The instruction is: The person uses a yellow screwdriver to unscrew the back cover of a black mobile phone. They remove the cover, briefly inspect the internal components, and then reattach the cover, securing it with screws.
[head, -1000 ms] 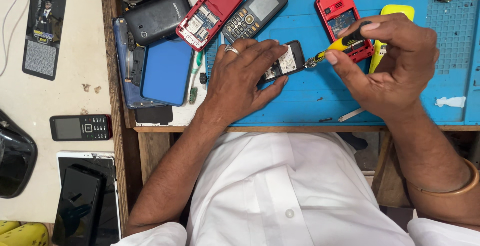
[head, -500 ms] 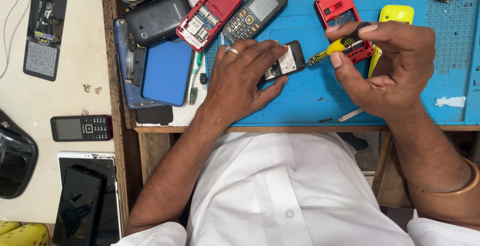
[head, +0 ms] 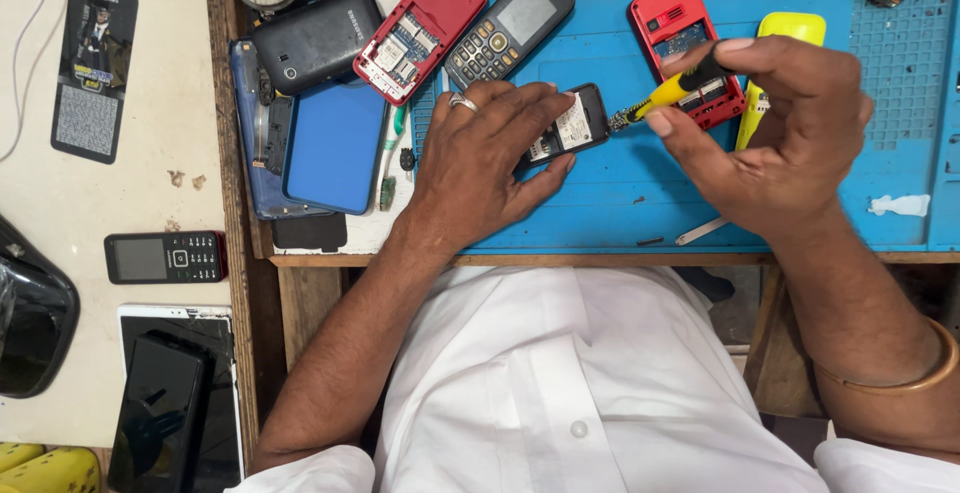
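My left hand (head: 490, 158), a ring on one finger, presses flat on a small black phone (head: 572, 127) lying back-up and opened on the blue work mat (head: 620, 203). My right hand (head: 775, 138) grips a yellow-and-black screwdriver (head: 672, 91); its metal tip touches the phone's right end. Behind the screwdriver lies a red phone back shell (head: 680, 23), and a yellow phone (head: 785, 28) is partly hidden by my right hand.
On the mat's far left lie an open red phone (head: 420, 28) and a grey keypad phone (head: 510, 25). A black smartphone (head: 315, 38) and a blue case (head: 335, 148) sit left of the mat. A small keypad phone (head: 165, 257) and dark tablets (head: 175, 403) rest on the left surface.
My right hand has shifted slightly up and right with the screwdriver, whose tip stays at the phone's end. My left hand keeps holding the phone down.
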